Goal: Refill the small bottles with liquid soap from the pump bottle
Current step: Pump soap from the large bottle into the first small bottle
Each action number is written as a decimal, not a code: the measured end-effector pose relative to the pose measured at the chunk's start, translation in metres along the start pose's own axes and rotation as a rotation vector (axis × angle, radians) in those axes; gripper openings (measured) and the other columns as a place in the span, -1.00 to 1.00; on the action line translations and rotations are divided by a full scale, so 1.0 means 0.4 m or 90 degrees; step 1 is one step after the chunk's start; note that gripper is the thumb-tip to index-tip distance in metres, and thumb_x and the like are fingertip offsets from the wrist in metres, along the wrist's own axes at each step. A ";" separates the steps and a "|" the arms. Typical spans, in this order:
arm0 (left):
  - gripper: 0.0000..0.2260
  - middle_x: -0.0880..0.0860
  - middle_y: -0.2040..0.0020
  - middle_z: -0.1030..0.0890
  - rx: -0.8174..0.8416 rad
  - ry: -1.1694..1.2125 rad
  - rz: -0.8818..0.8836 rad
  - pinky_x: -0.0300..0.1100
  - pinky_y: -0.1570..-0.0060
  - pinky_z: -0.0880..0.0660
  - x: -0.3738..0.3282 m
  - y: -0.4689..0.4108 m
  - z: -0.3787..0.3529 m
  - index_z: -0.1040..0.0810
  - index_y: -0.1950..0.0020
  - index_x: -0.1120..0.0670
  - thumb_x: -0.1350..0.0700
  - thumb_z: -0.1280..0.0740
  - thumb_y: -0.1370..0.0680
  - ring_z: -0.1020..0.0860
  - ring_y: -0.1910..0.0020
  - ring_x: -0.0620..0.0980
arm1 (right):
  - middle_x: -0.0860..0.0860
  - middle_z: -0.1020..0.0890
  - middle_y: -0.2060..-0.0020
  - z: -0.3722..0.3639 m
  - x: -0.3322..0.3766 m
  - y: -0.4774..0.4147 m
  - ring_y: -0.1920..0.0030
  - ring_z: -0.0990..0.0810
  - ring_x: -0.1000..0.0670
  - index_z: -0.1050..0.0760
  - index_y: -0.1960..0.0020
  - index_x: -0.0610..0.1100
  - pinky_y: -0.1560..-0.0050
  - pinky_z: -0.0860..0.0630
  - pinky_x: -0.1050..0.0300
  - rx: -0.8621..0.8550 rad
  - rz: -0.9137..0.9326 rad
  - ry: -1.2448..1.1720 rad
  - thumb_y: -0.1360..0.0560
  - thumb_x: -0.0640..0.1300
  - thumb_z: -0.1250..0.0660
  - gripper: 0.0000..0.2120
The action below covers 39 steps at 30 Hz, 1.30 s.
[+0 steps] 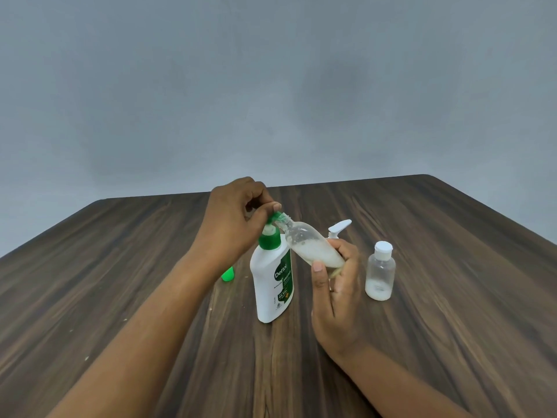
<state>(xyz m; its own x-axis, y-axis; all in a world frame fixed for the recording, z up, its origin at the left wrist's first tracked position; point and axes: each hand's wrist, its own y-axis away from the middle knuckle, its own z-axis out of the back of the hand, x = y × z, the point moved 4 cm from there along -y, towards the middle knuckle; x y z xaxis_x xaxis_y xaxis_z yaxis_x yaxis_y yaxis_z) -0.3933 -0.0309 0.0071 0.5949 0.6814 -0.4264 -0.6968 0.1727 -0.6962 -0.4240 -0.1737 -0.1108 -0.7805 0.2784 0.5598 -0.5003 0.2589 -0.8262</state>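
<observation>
Dark wood grain runs across the table (452,267), which ends against a plain grey-blue wall (271,86). Near the middle of the table stands the pump bottle (271,285), white with a green label, upright on its base. The left hand (232,215) reaches over it from the left, its fingers curled and its thumb bearing on the green pump head (272,220), so the hand is closed around that head. The right hand (337,297) grips the tilted small bottle (304,239) by its lower part, thumb on the near side and fingers wrapped behind; this clear bottle leans to the left with its open mouth right at the pump's nozzle, and white liquid lies pooled along its lower half. Just behind the right hand a white pump (339,227) sticks up, its body hidden. To the right, apart from the hand, the capped small bottle (379,273) stands upright with a white cap and a little white liquid at the bottom. A green cap (228,274) sits on the table behind the left forearm.
</observation>
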 end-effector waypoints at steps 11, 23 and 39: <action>-0.89 0.00 0.31 -0.58 -0.065 0.049 0.027 -0.38 0.28 -0.40 0.011 0.032 -0.020 -0.59 0.28 0.16 0.23 -0.41 -0.45 -0.51 0.23 -0.10 | 0.32 -0.43 0.02 0.001 0.002 0.007 0.13 -0.48 0.18 -0.27 -0.20 0.04 0.13 -0.40 0.40 -0.002 -0.008 -0.019 -0.56 -0.11 -0.14 -0.78; -0.88 -0.01 0.33 -0.57 -0.057 0.060 0.020 -0.38 0.29 -0.38 0.022 0.038 -0.025 -0.58 0.29 0.13 0.16 -0.39 -0.44 -0.51 0.26 -0.08 | 0.32 -0.43 0.02 0.001 -0.003 0.009 0.12 -0.48 0.18 -0.28 -0.19 0.01 0.13 -0.41 0.39 -0.004 -0.014 -0.021 -0.56 -0.10 -0.13 -0.79; -0.88 -0.02 0.34 -0.57 -0.059 0.053 0.012 -0.35 0.30 -0.39 0.019 0.032 -0.025 -0.58 0.30 0.14 0.15 -0.38 -0.44 -0.50 0.26 -0.11 | 0.31 -0.43 0.02 -0.001 -0.005 0.009 0.11 -0.49 0.18 -0.29 -0.18 -0.01 0.12 -0.41 0.39 -0.008 -0.017 -0.027 -0.56 -0.11 -0.12 -0.80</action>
<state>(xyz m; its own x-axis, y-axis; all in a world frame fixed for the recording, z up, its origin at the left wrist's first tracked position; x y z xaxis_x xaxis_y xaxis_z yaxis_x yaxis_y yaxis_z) -0.3937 -0.0306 -0.0111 0.6159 0.6220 -0.4835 -0.6704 0.0915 -0.7363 -0.4242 -0.1729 -0.1148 -0.7823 0.2315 0.5782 -0.5167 0.2773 -0.8100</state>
